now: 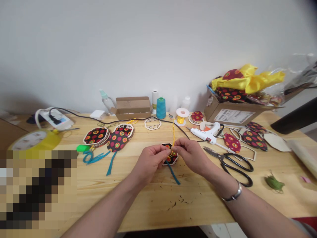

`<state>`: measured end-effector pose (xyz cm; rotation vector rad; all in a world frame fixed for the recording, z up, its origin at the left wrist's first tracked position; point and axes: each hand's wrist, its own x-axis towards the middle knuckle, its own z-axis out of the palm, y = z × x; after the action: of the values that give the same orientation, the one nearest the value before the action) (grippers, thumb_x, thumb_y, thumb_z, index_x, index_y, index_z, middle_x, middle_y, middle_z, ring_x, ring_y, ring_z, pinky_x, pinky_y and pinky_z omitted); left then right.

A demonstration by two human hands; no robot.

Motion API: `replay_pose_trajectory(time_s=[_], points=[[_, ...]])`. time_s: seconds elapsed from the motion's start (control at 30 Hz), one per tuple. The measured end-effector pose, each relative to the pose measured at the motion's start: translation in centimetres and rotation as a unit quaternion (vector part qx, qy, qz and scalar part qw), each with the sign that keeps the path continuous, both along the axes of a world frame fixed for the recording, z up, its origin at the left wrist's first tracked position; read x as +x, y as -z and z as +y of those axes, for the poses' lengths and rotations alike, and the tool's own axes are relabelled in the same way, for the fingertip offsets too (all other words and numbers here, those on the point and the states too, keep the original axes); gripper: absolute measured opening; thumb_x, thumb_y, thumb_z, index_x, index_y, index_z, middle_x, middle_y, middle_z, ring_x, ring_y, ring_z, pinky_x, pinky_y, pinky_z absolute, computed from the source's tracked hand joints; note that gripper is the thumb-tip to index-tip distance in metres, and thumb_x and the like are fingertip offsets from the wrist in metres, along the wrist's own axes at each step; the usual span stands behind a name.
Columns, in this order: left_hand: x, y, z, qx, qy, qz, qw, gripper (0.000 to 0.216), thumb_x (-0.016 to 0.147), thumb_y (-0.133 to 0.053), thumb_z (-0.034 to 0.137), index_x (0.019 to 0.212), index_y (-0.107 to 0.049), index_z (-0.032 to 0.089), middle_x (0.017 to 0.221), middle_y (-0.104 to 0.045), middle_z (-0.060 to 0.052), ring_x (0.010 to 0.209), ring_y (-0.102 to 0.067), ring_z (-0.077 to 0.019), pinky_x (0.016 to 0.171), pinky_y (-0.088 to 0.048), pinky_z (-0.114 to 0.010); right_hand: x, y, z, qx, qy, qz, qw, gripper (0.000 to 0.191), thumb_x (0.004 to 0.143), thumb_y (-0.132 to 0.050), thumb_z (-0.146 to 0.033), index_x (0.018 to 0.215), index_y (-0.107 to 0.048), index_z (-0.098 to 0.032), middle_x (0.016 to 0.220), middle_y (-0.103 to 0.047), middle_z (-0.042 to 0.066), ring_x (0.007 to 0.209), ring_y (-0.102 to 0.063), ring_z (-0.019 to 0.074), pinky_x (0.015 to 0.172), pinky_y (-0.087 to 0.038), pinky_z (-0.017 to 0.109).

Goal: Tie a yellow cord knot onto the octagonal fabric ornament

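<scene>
Both hands meet over a small eight-sided ornament (pixel 174 160) of dark flowered fabric with a pale rim, near the table's middle. My left hand (pixel 152 160) is closed in a pinch on yellow cord at the ornament's upper face. My right hand (pixel 190 154) pinches the same yellow cord (pixel 173 134) close to the left fingertips. That cord runs back toward a white spool (pixel 182 113) wound with yellow. From the ornament's lower edge a teal ribbon (pixel 174 173) hangs down onto the wood. The fingers hide part of the ornament and the cord's loops.
Black-handled scissors (pixel 232 162) and a white glue gun (pixel 206 133) lie to the right. Flowered pieces (pixel 119 138) with teal ribbons are at left, near yellow tape (pixel 37 140). Behind stand a teal thread cone (pixel 161 108) and a fabric-filled carton (pixel 232 112).
</scene>
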<state>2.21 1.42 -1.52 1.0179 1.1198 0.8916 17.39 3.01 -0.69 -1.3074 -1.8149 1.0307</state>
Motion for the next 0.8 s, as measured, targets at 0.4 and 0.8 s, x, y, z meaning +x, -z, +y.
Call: replay_pose_trajectory(time_s=[0.4, 0.8], points=[[-0.63, -0.36, 0.27, 0.106, -0.008, 0.035, 0.994, 0.013, 0.07, -0.062, 0.028, 0.065, -0.064, 0.016, 0.099, -0.059, -0.007, 0.095, -0.052, -0.018, 0.076, -0.04, -0.026, 0.22, 0.1, 0.03, 0.068, 0.055, -0.091, 0.992, 0.017, 0.081, -0.045, -0.021, 0.064, -0.049, -0.018, 0.06, -0.053, -0.001, 0.057, -0.044, 0.0111, 0.053, -0.031, 0.023], [0.12, 0.26, -0.19, 0.208, 0.041, 0.209, 0.955, 0.01, 0.065, -0.066, 0.022, 0.056, -0.065, 0.018, 0.128, -0.04, -0.007, 0.112, -0.042, -0.0235, 0.095, -0.033, -0.037, -0.25, 0.19, -0.09, -0.102, -0.002, 0.157, 0.982, 0.021, 0.079, -0.047, -0.025, 0.059, -0.044, -0.017, 0.049, -0.042, -0.005, 0.043, -0.034, 0.0062, 0.044, -0.029, 0.019]])
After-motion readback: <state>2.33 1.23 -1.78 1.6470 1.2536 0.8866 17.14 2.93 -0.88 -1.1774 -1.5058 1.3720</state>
